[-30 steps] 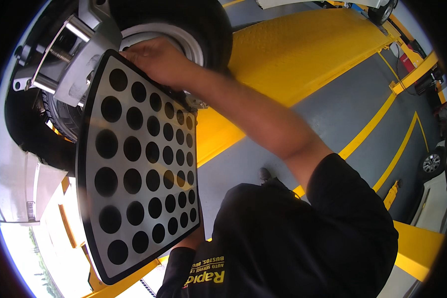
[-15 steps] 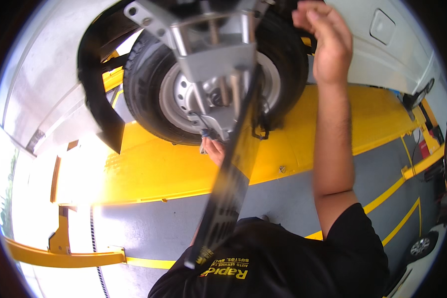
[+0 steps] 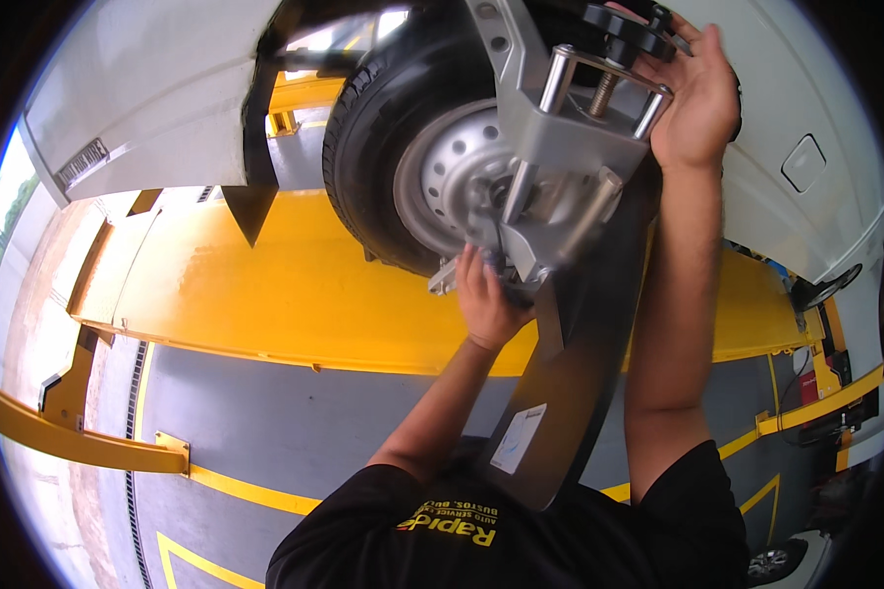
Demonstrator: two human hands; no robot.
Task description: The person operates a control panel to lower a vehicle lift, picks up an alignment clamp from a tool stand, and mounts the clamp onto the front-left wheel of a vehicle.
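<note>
A grey metal wheel clamp, with bright rods and a threaded screw, stands in front of a wheel with a silver steel rim and a black tyre. My left hand is closed around the clamp's lower part; some of its fingers are hidden. My right hand is at the top, its fingers curled round the black knob on the screw and partly hidden by it. A long dark flat plate with a white label extends from the clamp toward my chest, between my forearms.
The wheel stands by a yellow lift platform under a white vehicle. Yellow rails flank the grey floor, which bears yellow lines. Another vehicle's wheel shows at the lower right.
My right hand has gone from free beside the clamp to the black knob. My left hand shows more fully at the clamp's lower part. The view has shifted, and the plate has swung to the right.
</note>
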